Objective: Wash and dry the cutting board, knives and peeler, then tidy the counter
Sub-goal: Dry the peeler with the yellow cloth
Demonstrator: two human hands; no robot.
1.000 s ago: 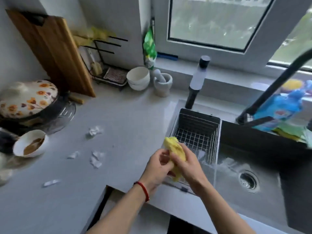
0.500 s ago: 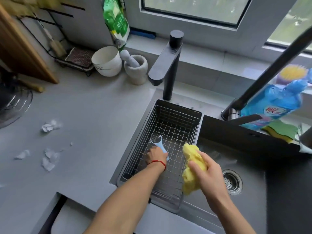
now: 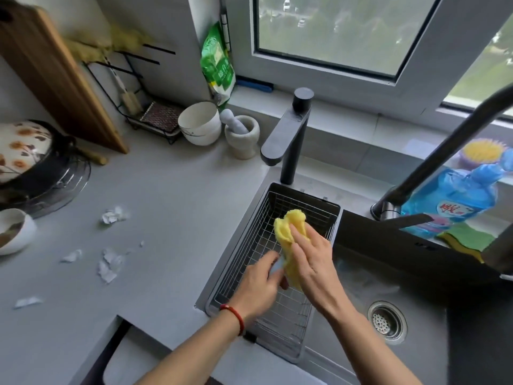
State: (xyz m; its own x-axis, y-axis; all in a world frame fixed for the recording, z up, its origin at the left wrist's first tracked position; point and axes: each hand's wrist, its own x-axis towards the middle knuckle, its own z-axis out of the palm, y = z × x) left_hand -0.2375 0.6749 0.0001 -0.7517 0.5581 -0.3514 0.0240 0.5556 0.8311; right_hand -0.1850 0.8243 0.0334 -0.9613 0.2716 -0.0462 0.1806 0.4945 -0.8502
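**Q.** Head view — which step is in hand?

**A.** Judged from the frame, the drying step. The left hand (image 3: 256, 287) curls round a small pale-blue item (image 3: 277, 266), probably the peeler, though most of it is hidden. The right hand (image 3: 311, 262) presses a yellow cloth (image 3: 288, 232) against it, fingers fairly straight over the fabric; whether the thumb pinches beneath cannot be told. Both hands hang over the wire basket (image 3: 277, 337), set in the sink's left bay.

**Q.** Where are the other task items?

**A.** The cutting board (image 3: 55, 79) leans on the wall at 10 o'clock from the hands. No knife is visible.

**Q.** What does the next move call for?

**A.** Likely turning the item inside the cloth so that every face is wiped, with care near any blade edge. Then the counter (image 3: 172, 218) — torn white scraps (image 3: 111, 215) lie at 9 o'clock.

**Q.** Materials and shapes?

**A.** The cloth is soft, bunched, absorbent-looking. The basket is a thin metal grid, rectangular. The board is warm wood with a rounded corner, the counter matte grey. The sink (image 3: 416, 357) is dark, with a round steel drain (image 3: 387, 320) at 4 o'clock.
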